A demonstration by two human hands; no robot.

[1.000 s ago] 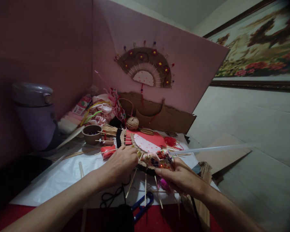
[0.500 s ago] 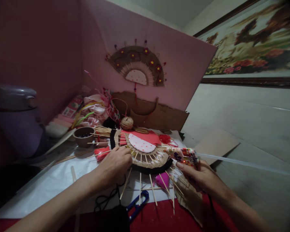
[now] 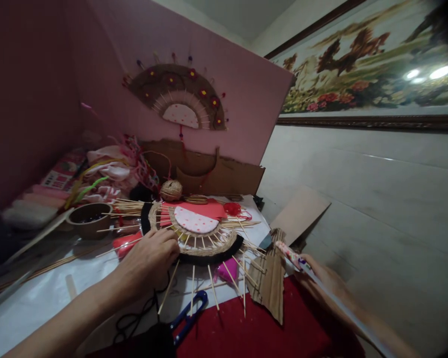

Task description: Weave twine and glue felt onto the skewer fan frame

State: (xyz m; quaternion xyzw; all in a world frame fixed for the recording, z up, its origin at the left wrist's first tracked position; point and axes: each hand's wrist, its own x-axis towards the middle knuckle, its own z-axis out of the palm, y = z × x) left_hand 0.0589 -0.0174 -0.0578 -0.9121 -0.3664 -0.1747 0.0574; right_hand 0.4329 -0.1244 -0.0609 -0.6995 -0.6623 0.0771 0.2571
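Observation:
A half-round fan of woven twine and thin wooden sticks lies in the middle, with a red-dotted white half circle at its centre and a black band along its rim. My left hand pinches the fan at the near left of that band, its fingertips partly hidden. Black yarn trails below this hand. Off to the right, my right hand is closed around a flower-patterned glue gun, and a long clear glue stick sticks out of its back. Beneath the gun's tip lies torn corrugated cardboard.
Blue-handled scissors lie in front of the fan. Left of it stand a brown bowl and a red packet. Behind are a twine ball and a pink board bearing a finished fan.
My right hand has drawn the glue gun away from the fan's right side, out over the cardboard. My left hand stays at the fan's rim. The view has turned right.

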